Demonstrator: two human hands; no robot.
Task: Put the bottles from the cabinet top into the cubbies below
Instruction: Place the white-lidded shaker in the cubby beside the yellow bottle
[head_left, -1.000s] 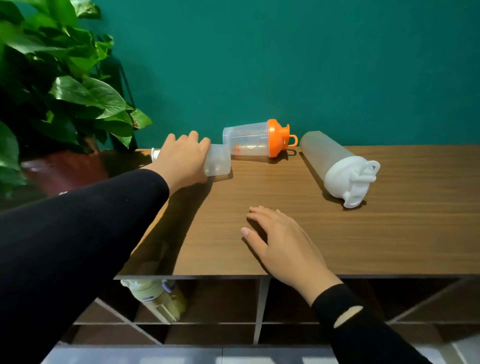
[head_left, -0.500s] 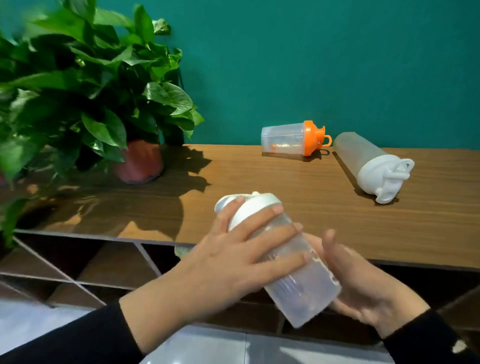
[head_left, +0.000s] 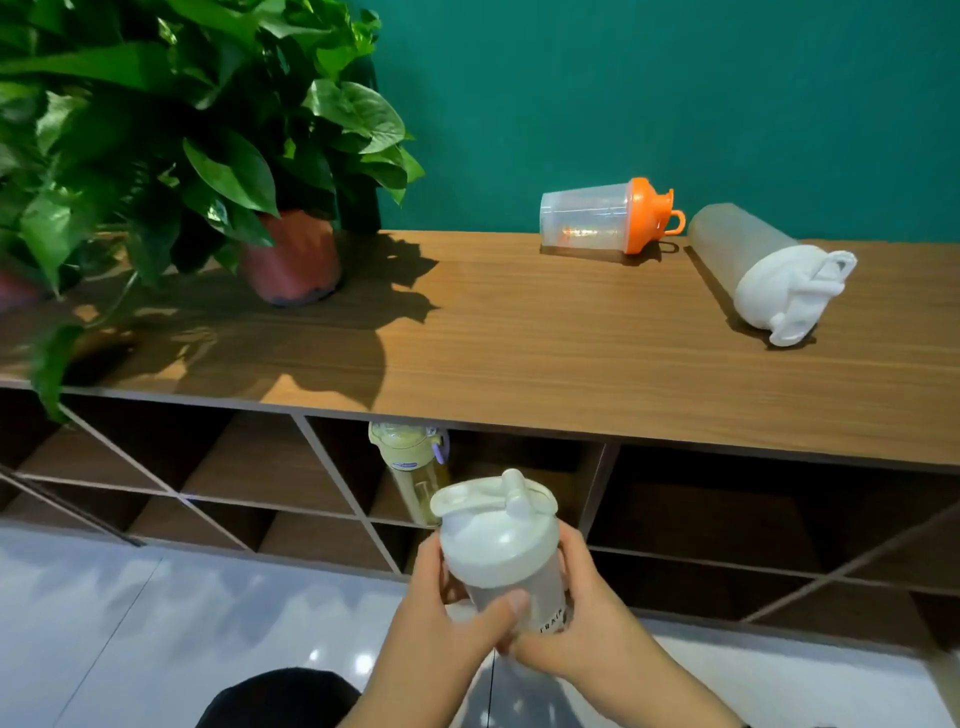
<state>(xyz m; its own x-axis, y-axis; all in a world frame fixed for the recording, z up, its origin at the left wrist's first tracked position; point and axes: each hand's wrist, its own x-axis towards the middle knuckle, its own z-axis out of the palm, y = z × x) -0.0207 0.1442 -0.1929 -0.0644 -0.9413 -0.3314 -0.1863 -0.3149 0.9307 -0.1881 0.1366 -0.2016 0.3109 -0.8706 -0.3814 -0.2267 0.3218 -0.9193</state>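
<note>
I hold a clear shaker bottle with a white lid (head_left: 500, 545) upright in front of the cubbies, below the cabinet's front edge. My left hand (head_left: 441, 629) wraps its left side and my right hand (head_left: 587, 623) wraps its right side. On the wooden cabinet top (head_left: 519, 353) lie two more bottles on their sides: a clear one with an orange lid (head_left: 608, 215) by the wall, and a frosted one with a white lid (head_left: 769, 270) to its right. A yellow-green bottle (head_left: 413, 462) stands in a cubby just behind the held bottle.
A potted plant (head_left: 291, 254) with broad green leaves stands at the left of the cabinet top, leaves hanging over the front edge. Open cubbies (head_left: 727, 509) with slanted dividers run under the top. Glossy grey floor lies below. The teal wall backs the cabinet.
The bottle went from lying on the cabinet top under my left hand to being held in both hands, lowered in front of the cubbies and turned upright. The view shifted left and down.
</note>
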